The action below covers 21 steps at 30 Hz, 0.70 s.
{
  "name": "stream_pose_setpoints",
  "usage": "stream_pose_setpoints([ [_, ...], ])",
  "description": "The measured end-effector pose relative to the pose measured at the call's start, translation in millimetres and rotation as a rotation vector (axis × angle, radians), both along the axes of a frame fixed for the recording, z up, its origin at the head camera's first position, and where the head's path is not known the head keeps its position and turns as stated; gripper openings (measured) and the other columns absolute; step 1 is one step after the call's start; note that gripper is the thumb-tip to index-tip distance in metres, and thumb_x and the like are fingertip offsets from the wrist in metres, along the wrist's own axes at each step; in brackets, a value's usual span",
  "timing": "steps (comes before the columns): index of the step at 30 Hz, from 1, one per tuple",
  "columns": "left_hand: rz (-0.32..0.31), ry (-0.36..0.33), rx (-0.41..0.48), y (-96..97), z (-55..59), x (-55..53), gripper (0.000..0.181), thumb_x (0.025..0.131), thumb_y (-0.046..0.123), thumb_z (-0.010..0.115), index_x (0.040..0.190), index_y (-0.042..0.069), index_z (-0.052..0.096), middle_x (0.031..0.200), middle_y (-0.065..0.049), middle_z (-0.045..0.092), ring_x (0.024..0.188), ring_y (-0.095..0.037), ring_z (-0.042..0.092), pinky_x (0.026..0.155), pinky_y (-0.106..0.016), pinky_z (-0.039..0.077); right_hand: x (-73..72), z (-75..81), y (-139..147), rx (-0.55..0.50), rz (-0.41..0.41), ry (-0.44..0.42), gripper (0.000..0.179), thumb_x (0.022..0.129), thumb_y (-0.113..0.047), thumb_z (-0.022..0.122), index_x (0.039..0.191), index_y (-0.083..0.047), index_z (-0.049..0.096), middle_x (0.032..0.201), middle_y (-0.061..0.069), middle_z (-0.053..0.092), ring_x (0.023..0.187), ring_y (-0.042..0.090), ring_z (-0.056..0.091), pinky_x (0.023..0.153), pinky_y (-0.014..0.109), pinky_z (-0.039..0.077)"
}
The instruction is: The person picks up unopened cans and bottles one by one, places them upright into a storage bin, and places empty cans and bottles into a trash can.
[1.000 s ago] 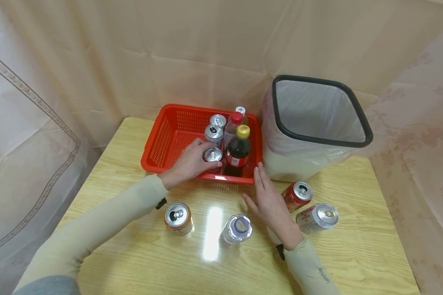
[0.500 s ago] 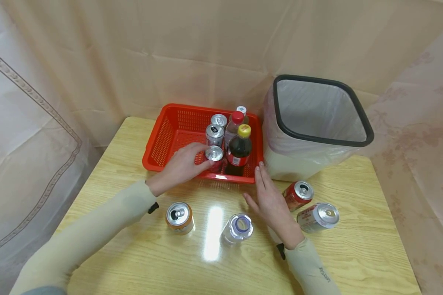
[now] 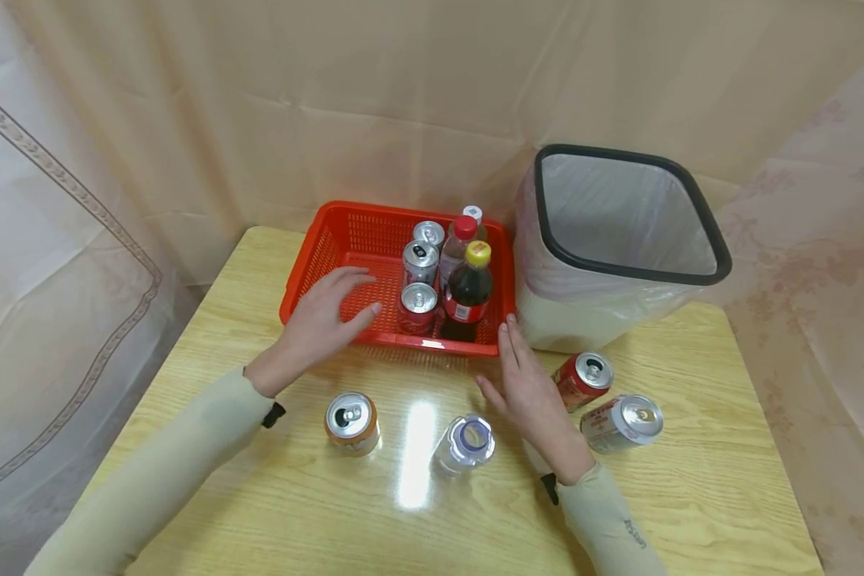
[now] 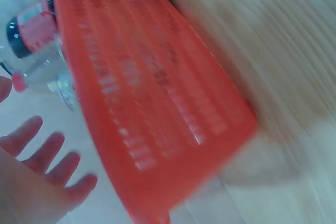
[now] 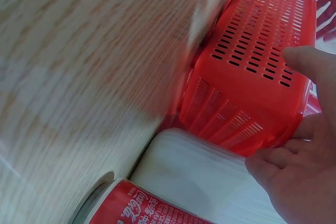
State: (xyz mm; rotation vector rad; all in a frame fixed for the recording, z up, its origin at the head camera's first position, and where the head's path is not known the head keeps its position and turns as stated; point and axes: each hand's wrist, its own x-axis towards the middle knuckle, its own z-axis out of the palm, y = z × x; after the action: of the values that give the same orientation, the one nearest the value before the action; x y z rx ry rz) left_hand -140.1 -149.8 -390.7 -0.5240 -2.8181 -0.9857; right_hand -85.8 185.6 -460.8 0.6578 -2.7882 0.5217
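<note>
Over the front left part of a red plastic basket [image 3: 313, 276] hovers my left hand [image 3: 320, 318], fingers spread and holding nothing. A red can [image 3: 418, 308] stands in the basket, a small gap to the right of that hand. Behind it are two more cans, the nearer a silver-topped can [image 3: 421, 260]. To their right stand a dark cola bottle [image 3: 468, 288] with a yellow cap, a red-capped bottle [image 3: 464, 230] and a white-capped bottle [image 3: 473, 214]. My right hand [image 5: 310, 166] rests its straight fingers against the basket's front right corner.
A lined bin [image 3: 583, 312] with a black rim stands right of the basket. On the table [image 3: 274, 512] are an orange can [image 3: 353, 428], an uncapped clear bottle [image 3: 464, 448], a red Coca-Cola can [image 3: 579, 380] and a pale can [image 3: 619, 424].
My left hand has let go of the red can, leaving it upright in the basket, and has moved left away from it. My right hand stays at the basket's corner.
</note>
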Motion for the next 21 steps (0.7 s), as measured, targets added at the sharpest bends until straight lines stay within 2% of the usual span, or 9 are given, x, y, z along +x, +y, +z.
stream_pose_setpoints([
  [4, 0.064, 0.143, -0.089, -15.1, -9.2, -1.8, 0.058, 0.096, 0.036, 0.070, 0.142, 0.001, 0.058, 0.157, -0.020, 0.042, 0.148, -0.042, 0.032, 0.121, -0.063, 0.023, 0.0, 0.8, 0.9, 0.008, 0.000, -0.016, 0.087, 0.095, -0.029, 0.077, 0.156, 0.012, 0.031, 0.166, 0.029, 0.023, 0.150, 0.041, 0.033, 0.117, 0.052, 0.036],
  [6, 0.104, 0.175, -0.122, -23.2, -13.7, -3.4, 0.066, 0.096, 0.037, 0.069, 0.145, -0.004, 0.052, 0.160, -0.025, 0.035, 0.151, -0.047, 0.024, 0.122, -0.065, 0.017, 0.1, 1.4, 1.3, 0.014, -0.002, -0.026, 0.087, 0.095, -0.030, 0.076, 0.157, 0.012, 0.030, 0.167, 0.028, 0.022, 0.151, 0.041, 0.032, 0.118, 0.051, 0.035],
  [8, 0.146, 0.155, -0.152, -30.5, -17.7, -4.8, 0.076, 0.097, 0.042, 0.066, 0.149, -0.008, 0.045, 0.163, -0.028, 0.027, 0.153, -0.049, 0.016, 0.122, -0.067, 0.012, 0.0, 1.9, 1.9, 0.015, -0.004, -0.033, 0.087, 0.095, -0.030, 0.076, 0.157, 0.011, 0.030, 0.167, 0.027, 0.021, 0.151, 0.040, 0.032, 0.118, 0.051, 0.035],
  [13, 0.213, 0.031, -0.204, -46.2, -26.5, -4.4, 0.093, 0.099, 0.057, 0.056, 0.157, -0.011, 0.028, 0.168, -0.030, 0.011, 0.155, -0.049, 0.006, 0.122, -0.067, 0.009, 0.4, 2.8, 3.1, 0.006, 0.000, -0.038, 0.087, 0.094, -0.031, 0.077, 0.157, 0.010, 0.032, 0.167, 0.026, 0.022, 0.151, 0.040, 0.031, 0.119, 0.051, 0.033],
  [21, 0.216, -0.029, -0.201, -59.6, -36.6, 0.6, 0.099, 0.100, 0.065, 0.048, 0.160, -0.010, 0.021, 0.169, -0.029, 0.006, 0.154, -0.051, 0.007, 0.120, -0.071, 0.012, 5.2, 8.8, 8.0, -0.065, -0.017, -0.081, 0.088, 0.096, -0.035, 0.075, 0.160, 0.004, 0.029, 0.170, 0.021, 0.019, 0.152, 0.039, 0.031, 0.114, 0.055, 0.039],
])
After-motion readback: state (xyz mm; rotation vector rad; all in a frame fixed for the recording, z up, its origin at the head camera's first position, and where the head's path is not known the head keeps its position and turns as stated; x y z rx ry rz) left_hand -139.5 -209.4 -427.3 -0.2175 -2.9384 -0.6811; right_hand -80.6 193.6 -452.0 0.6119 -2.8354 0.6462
